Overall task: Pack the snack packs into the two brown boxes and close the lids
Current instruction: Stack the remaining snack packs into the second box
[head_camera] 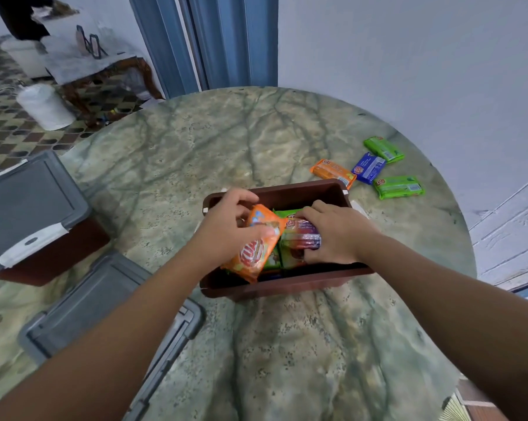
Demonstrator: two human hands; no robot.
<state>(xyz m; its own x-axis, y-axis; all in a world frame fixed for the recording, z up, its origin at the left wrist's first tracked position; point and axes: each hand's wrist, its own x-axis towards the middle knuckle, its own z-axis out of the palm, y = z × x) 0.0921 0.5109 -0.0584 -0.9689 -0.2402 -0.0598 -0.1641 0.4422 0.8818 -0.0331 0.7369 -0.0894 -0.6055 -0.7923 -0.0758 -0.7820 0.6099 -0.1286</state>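
Left hand [226, 229] gripping orange pack [258, 247], open brown box [287, 284] holding packs

Open brown plastic box [287, 189] contents: packs mostly covered by both hands.
Lidded brown box [43, 256]: cut off at left edge.
Pack lettering: too blurred to read.
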